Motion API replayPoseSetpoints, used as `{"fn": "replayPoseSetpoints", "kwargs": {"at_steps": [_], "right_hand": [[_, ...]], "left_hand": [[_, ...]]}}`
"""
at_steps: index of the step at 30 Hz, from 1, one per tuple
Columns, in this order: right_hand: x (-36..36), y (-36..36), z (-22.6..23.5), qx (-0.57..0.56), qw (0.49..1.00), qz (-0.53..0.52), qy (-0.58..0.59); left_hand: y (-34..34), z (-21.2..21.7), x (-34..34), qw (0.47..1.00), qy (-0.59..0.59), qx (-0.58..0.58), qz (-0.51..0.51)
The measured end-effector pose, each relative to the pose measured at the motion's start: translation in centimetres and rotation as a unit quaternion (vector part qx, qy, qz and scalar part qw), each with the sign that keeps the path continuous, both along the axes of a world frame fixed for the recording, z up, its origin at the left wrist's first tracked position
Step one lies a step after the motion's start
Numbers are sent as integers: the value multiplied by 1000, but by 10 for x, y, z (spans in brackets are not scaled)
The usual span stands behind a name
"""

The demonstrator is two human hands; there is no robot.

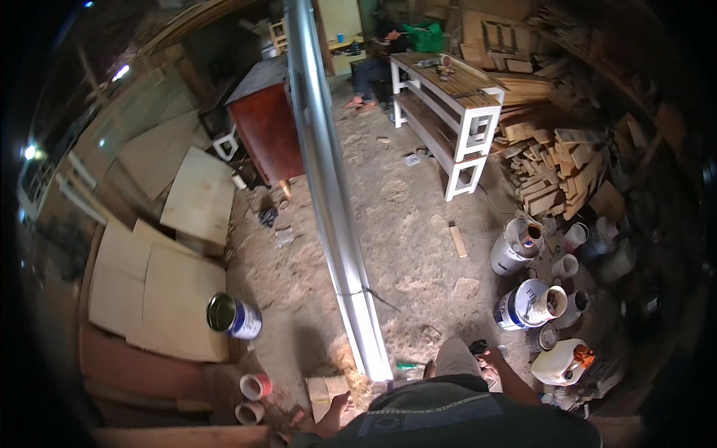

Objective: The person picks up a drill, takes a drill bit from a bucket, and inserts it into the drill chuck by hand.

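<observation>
A long bundle of shiny metal channels stands tilted in front of me. Its near end reaches down close to my body, and a dark tie goes around it. My left hand hangs low beside a brown cardboard piece; it is small and dim, and its finger pose cannot be made out. Beside my thigh, my right hand is closed on a small black object whose kind does not show. A thin green item lies on the floor near the bundle's lower end.
Paint buckets and a white jerrycan stand at the right. An open can and board panels are at the left. Farther off are a red-brown cabinet, a white-framed bench, scrap wood and a seated person.
</observation>
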State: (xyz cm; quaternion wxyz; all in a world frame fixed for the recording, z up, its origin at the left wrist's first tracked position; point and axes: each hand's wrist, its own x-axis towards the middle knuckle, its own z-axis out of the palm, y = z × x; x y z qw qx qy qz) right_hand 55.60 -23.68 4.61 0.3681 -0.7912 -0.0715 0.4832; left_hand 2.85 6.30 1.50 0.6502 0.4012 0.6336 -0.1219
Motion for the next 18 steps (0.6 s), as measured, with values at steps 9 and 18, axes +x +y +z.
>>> {"fn": "replayPoseSetpoints", "kwargs": {"at_steps": [9, 18], "right_hand": [[246, 82, -84, -226, 945, 169, 163], [670, 484, -116, -18, 918, 239, -316]], "left_hand": [[281, -33, 267, 973, -116, 83, 180], [429, 27, 500, 985, -138, -15, 102]]}}
